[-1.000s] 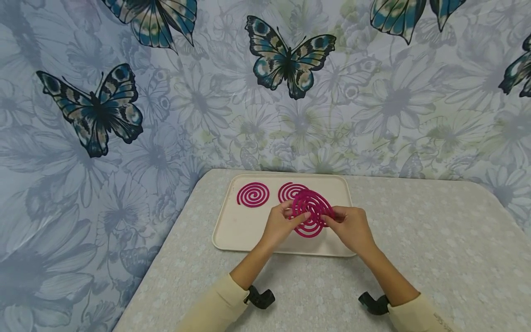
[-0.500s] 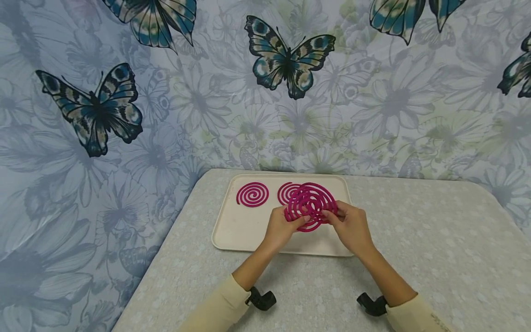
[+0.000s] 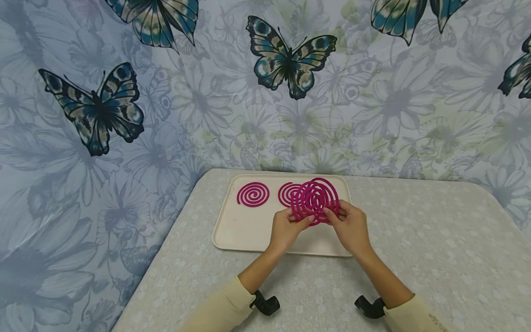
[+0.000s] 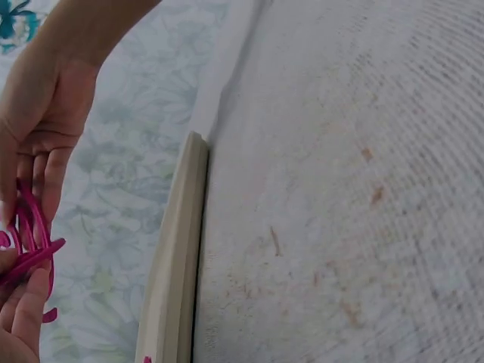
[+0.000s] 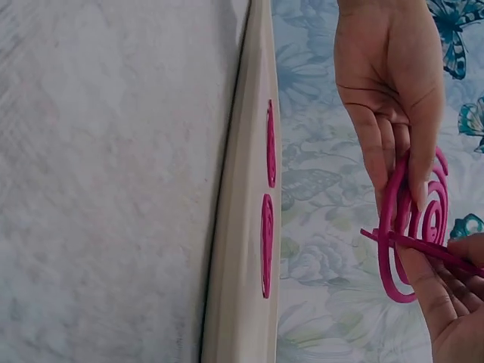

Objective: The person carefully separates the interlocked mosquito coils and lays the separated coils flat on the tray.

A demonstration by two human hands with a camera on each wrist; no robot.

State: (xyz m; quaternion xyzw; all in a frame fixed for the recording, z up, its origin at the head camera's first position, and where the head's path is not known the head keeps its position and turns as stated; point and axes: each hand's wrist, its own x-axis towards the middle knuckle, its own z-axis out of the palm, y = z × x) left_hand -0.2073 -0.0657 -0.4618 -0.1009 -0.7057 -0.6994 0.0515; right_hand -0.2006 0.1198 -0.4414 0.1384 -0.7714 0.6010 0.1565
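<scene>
Two magenta mosquito coils overlap and cross between my hands, above the right part of the cream tray (image 3: 244, 230). In the head view my left hand (image 3: 286, 231) pinches the lower left of the pair, thumb in front. My right hand (image 3: 351, 226) pinches the right side. From the right wrist view, one held coil (image 5: 387, 208) shows its loops, while the other coil (image 5: 431, 248) appears nearly edge-on across it. How the loops interlock is hard to tell. On the tray lie a coil (image 3: 253, 194) at left and another coil (image 3: 284, 194) partly hidden behind the held pair.
A patterned pale cloth covers the table (image 3: 431, 240), whose back edge meets a butterfly-print wall hanging (image 3: 199, 101). The raised tray rim (image 4: 178, 227) runs below the hands. A black wrist mount (image 3: 267, 304) sits on each wrist.
Both hands keep their hold while the held coils have tilted and shifted up and slightly right. The left hand has moved a little to the right. The coils on the tray have not moved.
</scene>
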